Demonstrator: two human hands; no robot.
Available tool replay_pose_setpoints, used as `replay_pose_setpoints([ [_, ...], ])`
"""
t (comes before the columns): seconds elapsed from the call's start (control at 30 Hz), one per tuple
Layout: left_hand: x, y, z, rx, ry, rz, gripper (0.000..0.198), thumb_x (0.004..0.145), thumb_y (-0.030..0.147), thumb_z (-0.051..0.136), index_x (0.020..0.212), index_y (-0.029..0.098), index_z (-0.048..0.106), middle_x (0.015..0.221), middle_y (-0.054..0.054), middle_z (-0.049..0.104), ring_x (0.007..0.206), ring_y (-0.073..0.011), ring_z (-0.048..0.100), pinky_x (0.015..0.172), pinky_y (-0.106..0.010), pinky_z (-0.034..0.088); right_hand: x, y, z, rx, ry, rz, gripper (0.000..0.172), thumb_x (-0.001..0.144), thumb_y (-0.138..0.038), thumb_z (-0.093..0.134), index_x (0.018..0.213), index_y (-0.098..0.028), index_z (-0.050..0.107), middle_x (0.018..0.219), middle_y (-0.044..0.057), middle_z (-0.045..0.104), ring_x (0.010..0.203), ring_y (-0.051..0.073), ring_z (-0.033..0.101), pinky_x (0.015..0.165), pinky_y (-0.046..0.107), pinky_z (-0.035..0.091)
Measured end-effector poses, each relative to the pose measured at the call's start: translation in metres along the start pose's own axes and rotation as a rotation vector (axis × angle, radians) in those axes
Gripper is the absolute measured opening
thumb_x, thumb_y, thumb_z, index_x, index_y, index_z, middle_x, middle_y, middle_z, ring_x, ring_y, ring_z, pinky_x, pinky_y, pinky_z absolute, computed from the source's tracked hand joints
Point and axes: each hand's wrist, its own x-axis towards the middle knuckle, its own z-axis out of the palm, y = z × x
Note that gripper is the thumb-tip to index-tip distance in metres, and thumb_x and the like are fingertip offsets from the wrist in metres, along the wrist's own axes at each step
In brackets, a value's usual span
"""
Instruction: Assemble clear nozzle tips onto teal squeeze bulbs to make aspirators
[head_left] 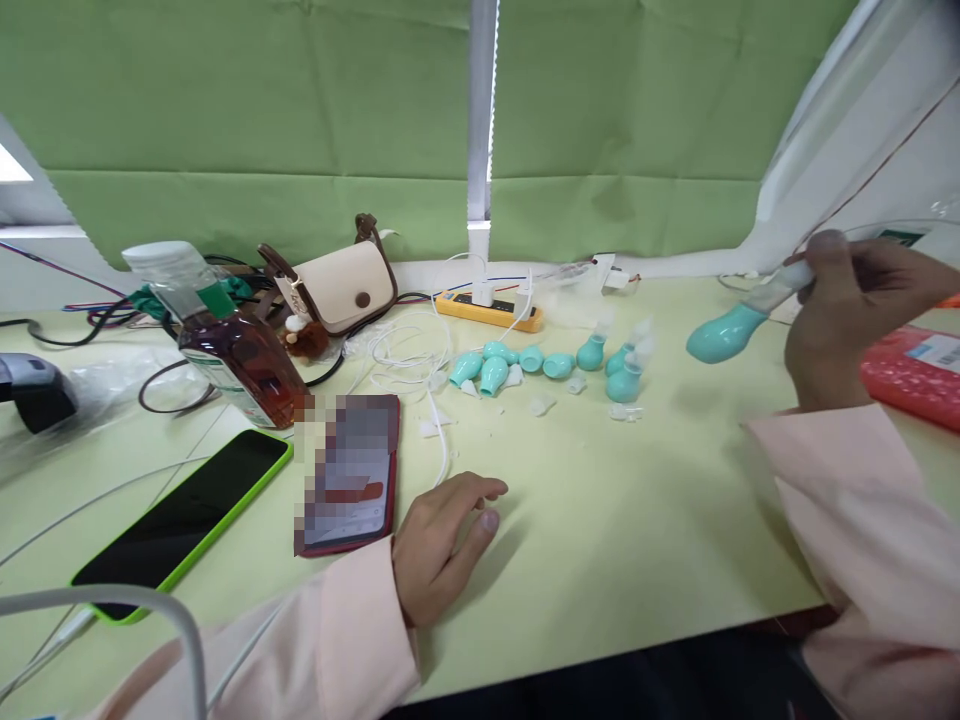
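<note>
My right hand (844, 285) is raised over the right side of the table. Pinched in its fingers is the pale neck of a glossy teal bulb-shaped piece (724, 335), whose rounded end points left and down. The neck looks translucent, with a white part near my fingertips. Near the table's middle, my left hand (448, 545) rests with thumb and forefinger apart and nothing between them, beside a red-cased phone (391, 480). Several similar teal bulb-shaped pieces (557, 366) sit beyond it, a few standing with whitish tops, others lying down. Small translucent scraps (541, 405) lie around them.
A yellow power strip (489, 312) with white cables (405, 365) lies at the back. Leftward are a cream handbag (341, 285), a tilted bottle of brown liquid (240, 350) and a green-cased phone (191, 520). A red package (915, 375) lies far right, behind my right wrist.
</note>
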Motion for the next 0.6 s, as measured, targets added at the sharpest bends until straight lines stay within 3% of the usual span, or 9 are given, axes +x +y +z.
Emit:
replay_pose_setpoints([
  [0.07, 0.001, 0.000, 0.000, 0.014, -0.008, 0.008, 0.021, 0.083, 0.021, 0.033, 0.094, 0.016, 0.051, 0.082, -0.005, 0.057, 0.075, -0.0147, 0.052, 0.067, -0.027, 0.041, -0.001, 0.025, 0.000, -0.218, -0.170, -0.028, 0.028, 0.072, -0.030, 0.053, 0.065, -0.005, 0.061, 0.054, 0.006, 0.053, 0.050, 0.008, 0.045, 0.049, 0.023, 0.033],
  [0.13, 0.001, 0.000, 0.000, 0.026, -0.010, 0.008, 0.021, 0.083, 0.022, 0.033, 0.092, 0.016, 0.051, 0.081, -0.006, 0.057, 0.073, -0.0147, 0.053, 0.066, -0.026, 0.041, -0.008, 0.047, 0.004, -0.395, -0.454, 0.015, 0.028, 0.075, -0.028, 0.049, 0.071, -0.004, 0.063, 0.057, 0.008, 0.055, 0.051, 0.009, 0.045, 0.050, 0.023, 0.034],
  [0.23, 0.001, 0.000, 0.001, 0.037, -0.004, 0.005, 0.019, 0.083, 0.021, 0.034, 0.091, 0.016, 0.051, 0.082, -0.006, 0.058, 0.075, -0.0149, 0.053, 0.067, -0.026, 0.041, -0.023, 0.068, 0.011, -0.416, -0.650, 0.047, 0.017, 0.065, -0.024, 0.060, 0.063, -0.007, 0.064, 0.048, 0.004, 0.053, 0.046, 0.008, 0.042, 0.049, 0.021, 0.034],
  [0.3, 0.001, 0.000, 0.001, 0.042, -0.009, 0.014, 0.018, 0.082, 0.019, 0.035, 0.091, 0.016, 0.051, 0.082, -0.006, 0.057, 0.075, -0.0150, 0.053, 0.067, -0.026, 0.042, -0.030, 0.073, 0.014, -0.407, -0.715, 0.056, 0.015, 0.061, -0.024, 0.063, 0.059, -0.010, 0.064, 0.044, 0.001, 0.051, 0.043, 0.007, 0.040, 0.047, 0.020, 0.033],
  [0.43, 0.001, 0.000, 0.000, 0.055, -0.024, 0.035, 0.017, 0.082, 0.017, 0.037, 0.092, 0.016, 0.050, 0.081, -0.006, 0.057, 0.075, -0.0148, 0.053, 0.067, -0.026, 0.042, -0.032, 0.070, 0.015, -0.410, -0.681, 0.049, 0.015, 0.060, -0.027, 0.063, 0.060, -0.012, 0.064, 0.043, -0.002, 0.046, 0.041, 0.006, 0.039, 0.046, 0.018, 0.033],
  [0.6, 0.001, -0.002, 0.001, 0.141, -0.019, 0.001, 0.015, 0.080, 0.016, 0.040, 0.090, 0.016, 0.051, 0.080, -0.005, 0.058, 0.074, -0.0151, 0.053, 0.066, -0.027, 0.042, -0.030, 0.048, 0.014, -0.438, -0.462, -0.046, 0.024, 0.070, -0.032, 0.051, 0.071, -0.011, 0.063, 0.048, 0.000, 0.043, 0.047, 0.009, 0.039, 0.054, 0.023, 0.035],
])
